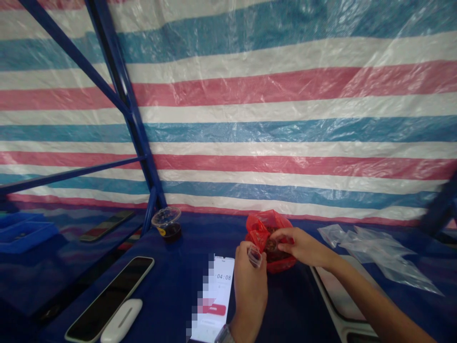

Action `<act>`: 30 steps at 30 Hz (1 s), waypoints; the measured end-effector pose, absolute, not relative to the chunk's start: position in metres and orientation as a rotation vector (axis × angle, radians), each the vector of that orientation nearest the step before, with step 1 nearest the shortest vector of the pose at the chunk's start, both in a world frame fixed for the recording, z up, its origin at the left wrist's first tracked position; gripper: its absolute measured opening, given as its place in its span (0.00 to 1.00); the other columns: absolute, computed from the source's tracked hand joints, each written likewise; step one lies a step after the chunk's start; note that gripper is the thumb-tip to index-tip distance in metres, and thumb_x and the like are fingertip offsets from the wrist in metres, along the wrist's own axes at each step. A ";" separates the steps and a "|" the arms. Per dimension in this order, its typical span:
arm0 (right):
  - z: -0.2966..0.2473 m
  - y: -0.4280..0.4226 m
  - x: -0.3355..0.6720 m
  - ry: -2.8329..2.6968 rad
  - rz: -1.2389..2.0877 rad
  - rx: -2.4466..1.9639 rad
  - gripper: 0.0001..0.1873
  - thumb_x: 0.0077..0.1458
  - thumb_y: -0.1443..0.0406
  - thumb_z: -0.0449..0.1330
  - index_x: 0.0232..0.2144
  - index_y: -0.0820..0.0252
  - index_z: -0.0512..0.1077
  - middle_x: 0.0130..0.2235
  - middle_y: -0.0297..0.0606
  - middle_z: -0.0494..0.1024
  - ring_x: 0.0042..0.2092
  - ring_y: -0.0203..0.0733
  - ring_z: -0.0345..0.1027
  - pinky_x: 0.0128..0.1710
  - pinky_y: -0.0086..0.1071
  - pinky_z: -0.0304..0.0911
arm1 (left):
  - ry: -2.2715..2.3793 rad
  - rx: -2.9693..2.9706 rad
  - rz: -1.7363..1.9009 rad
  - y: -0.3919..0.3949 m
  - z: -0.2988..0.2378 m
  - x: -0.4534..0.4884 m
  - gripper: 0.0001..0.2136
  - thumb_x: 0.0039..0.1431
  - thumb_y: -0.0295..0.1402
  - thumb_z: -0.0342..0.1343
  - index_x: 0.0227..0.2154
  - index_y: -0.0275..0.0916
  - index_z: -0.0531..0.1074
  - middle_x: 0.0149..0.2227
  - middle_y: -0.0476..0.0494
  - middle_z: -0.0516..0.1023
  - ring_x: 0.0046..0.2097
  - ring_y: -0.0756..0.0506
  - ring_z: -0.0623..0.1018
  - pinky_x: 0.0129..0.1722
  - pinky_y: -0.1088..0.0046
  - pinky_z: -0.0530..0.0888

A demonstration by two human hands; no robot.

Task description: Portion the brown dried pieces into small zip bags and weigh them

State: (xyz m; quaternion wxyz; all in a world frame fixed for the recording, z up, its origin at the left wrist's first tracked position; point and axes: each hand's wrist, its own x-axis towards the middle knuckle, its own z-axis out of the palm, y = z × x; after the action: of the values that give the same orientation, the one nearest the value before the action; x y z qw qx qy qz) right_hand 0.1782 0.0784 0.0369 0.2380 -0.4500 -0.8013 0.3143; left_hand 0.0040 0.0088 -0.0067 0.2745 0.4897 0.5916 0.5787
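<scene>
My left hand (252,286) is closed around a small clear plastic cup or lid (254,256), just in front of a red plastic bag (269,218). The bag stands open on the blue table and holds many small brown pieces. At its mouth, my right hand (303,245) has its thumb and fingers curled about a small round see-through piece (272,245) with brown showing in or behind it. Whether that piece is a cup or a lid I cannot make out.
A lit phone (217,295) lies beside my left wrist, with a dark phone (110,297) and a white case (122,320) further left. A lidded cup of dark liquid (169,226) stands behind. Clear bags (382,247) and a pale-framed device (348,290) lie right.
</scene>
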 end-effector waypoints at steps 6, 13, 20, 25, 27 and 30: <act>0.055 0.075 0.192 -2.146 1.019 -1.080 0.17 0.57 0.60 0.61 0.46 0.57 0.82 0.47 0.42 0.87 0.50 0.51 0.79 0.56 0.45 0.71 | 1.510 1.357 1.479 0.007 -0.006 0.008 0.10 0.59 0.20 0.59 0.32 0.43 0.67 0.28 0.55 0.71 0.30 0.47 0.73 0.32 0.74 0.65; 0.062 0.071 0.191 -2.135 1.017 -1.106 0.15 0.56 0.61 0.61 0.43 0.58 0.81 0.45 0.44 0.86 0.47 0.51 0.80 0.54 0.46 0.72 | 1.483 1.386 1.424 0.006 -0.009 0.010 0.09 0.59 0.22 0.58 0.32 0.43 0.67 0.29 0.54 0.73 0.31 0.46 0.75 0.32 0.74 0.65; 0.076 0.059 0.182 -2.223 1.052 -1.055 0.13 0.61 0.61 0.60 0.45 0.58 0.79 0.45 0.43 0.85 0.47 0.48 0.79 0.52 0.42 0.72 | 1.490 1.388 1.412 0.006 -0.008 0.012 0.08 0.61 0.24 0.57 0.32 0.43 0.66 0.29 0.52 0.75 0.31 0.46 0.76 0.31 0.73 0.65; 0.089 0.047 0.169 -2.297 1.021 -1.050 0.12 0.61 0.67 0.59 0.44 0.56 0.80 0.45 0.39 0.86 0.47 0.47 0.79 0.51 0.40 0.71 | 1.450 1.415 1.412 0.005 -0.007 0.013 0.05 0.67 0.32 0.56 0.33 0.43 0.68 0.31 0.49 0.78 0.32 0.45 0.77 0.32 0.73 0.67; 0.089 0.045 0.165 -2.312 0.989 -1.080 0.13 0.59 0.70 0.59 0.42 0.56 0.81 0.45 0.38 0.86 0.47 0.47 0.79 0.50 0.39 0.72 | 1.453 1.428 1.413 0.005 -0.009 0.013 0.04 0.67 0.31 0.56 0.34 0.43 0.69 0.32 0.48 0.79 0.33 0.45 0.78 0.33 0.73 0.68; 0.088 0.042 0.159 -2.310 0.954 -1.106 0.13 0.57 0.72 0.59 0.40 0.56 0.81 0.43 0.37 0.86 0.46 0.47 0.79 0.48 0.37 0.72 | 1.477 1.441 1.405 0.007 -0.012 0.011 0.04 0.66 0.31 0.57 0.34 0.43 0.69 0.33 0.47 0.79 0.34 0.43 0.79 0.33 0.71 0.68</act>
State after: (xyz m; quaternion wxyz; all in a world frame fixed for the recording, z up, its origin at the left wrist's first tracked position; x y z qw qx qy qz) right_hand 0.1594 0.0417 0.0879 0.2030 -0.3962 -0.8276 0.3419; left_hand 0.0114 0.0072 -0.0118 0.3168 0.5476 0.5611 0.5338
